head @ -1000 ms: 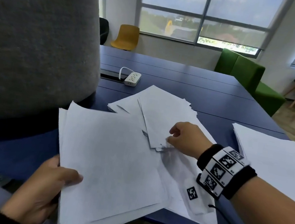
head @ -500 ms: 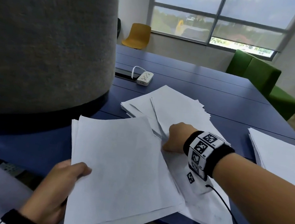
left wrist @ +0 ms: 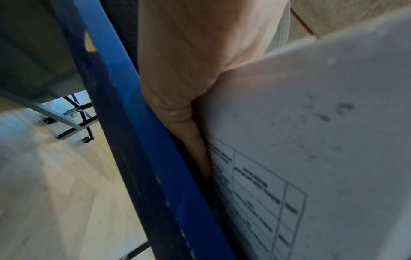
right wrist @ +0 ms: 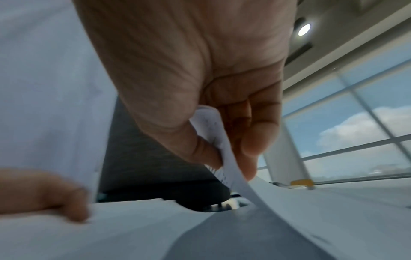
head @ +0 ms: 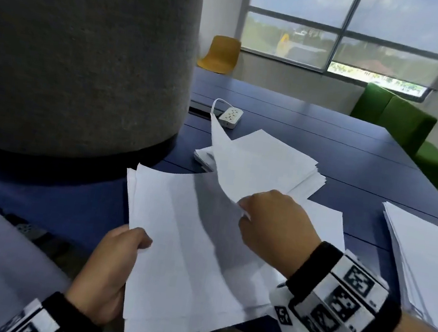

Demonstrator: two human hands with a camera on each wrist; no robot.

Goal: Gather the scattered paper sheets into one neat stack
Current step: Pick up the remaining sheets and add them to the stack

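My left hand (head: 113, 269) grips the near-left edge of a stack of white sheets (head: 181, 245) that overhangs the blue table's (head: 328, 141) front edge; the left wrist view shows its fingers (left wrist: 195, 140) under the printed underside of the stack (left wrist: 311, 158). My right hand (head: 268, 226) pinches the corner of a single sheet (head: 229, 167), which curls up over the stack. In the right wrist view thumb and fingers (right wrist: 249, 140) pinch that sheet (right wrist: 227, 151). More loose sheets (head: 277, 162) lie behind on the table.
Another pile of paper (head: 429, 265) lies at the table's right edge. A big grey felt cylinder (head: 82, 48) stands at the left. A white power strip (head: 229, 116) sits further back. A yellow chair (head: 222, 53) and green sofa (head: 393, 120) stand beyond.
My right hand has taken a sheet from the loose pile and lifted it toward the stack in my left hand. The view has shifted left.
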